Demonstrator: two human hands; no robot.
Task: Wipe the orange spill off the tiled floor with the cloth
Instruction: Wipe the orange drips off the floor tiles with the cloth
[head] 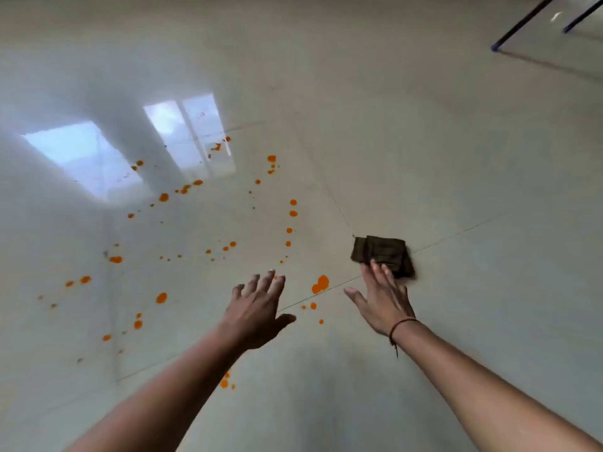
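Note:
Orange spill drops (320, 284) lie scattered over the glossy pale tiled floor (391, 158), mostly to the left and centre. A dark folded cloth (381, 252) rests on the floor at centre right. My right hand (383, 301) is stretched out with fingers apart, its fingertips just at the cloth's near edge; it grips nothing. My left hand (259, 308) hovers open above the floor, left of the biggest orange blot, holding nothing.
Dark metal furniture legs (522, 24) stand at the far right top. Bright window reflections (85, 154) shine on the tiles at left. Thin grout lines cross the floor near the cloth.

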